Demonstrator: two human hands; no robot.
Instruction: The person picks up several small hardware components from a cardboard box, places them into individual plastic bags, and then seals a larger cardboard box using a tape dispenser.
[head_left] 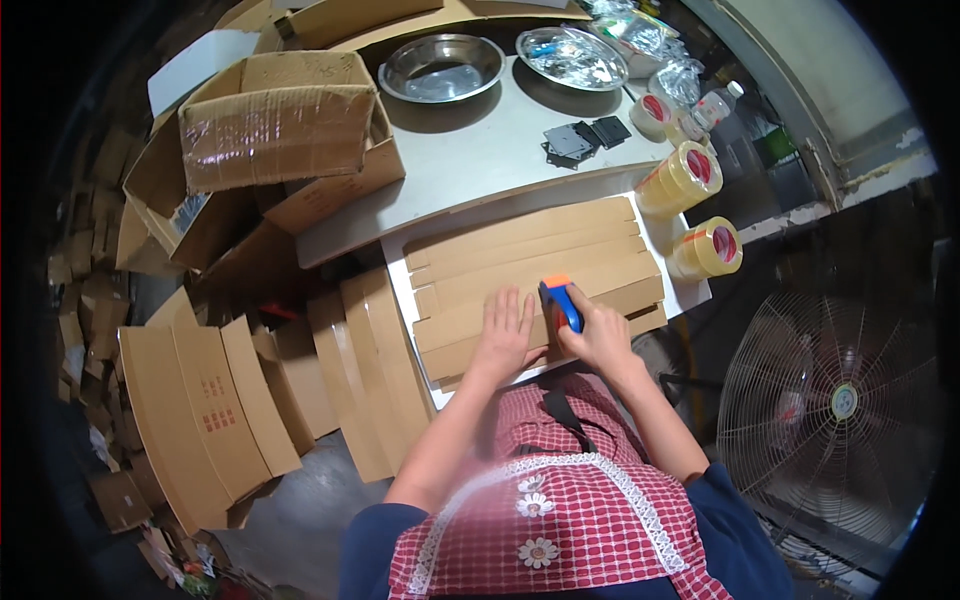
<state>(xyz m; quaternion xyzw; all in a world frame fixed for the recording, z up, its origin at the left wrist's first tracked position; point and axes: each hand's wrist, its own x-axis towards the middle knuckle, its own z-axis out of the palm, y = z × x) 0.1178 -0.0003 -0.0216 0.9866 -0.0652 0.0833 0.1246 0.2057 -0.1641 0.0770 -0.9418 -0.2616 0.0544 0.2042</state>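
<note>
A flattened cardboard box [520, 250] lies on the white board in front of me, its creases running sideways. My left hand [505, 335] rests flat on the near part of the cardboard, fingers stretched out and holding nothing. Just to its right, my right hand [598, 335] is closed around a blue hand tool with an orange end [560, 296]. The orange end points away from me over the cardboard. My fingers cover much of the tool, so its exact kind cannot be made out.
Tape rolls [705, 248] stand at the board's right edge. Behind are black plates [570, 140], steel bowls [441, 98] and a bottle [713, 106]. Open cartons [275, 130] crowd the left; folded cardboard [205, 410] stands below. A large caged fan [800, 400] is at right.
</note>
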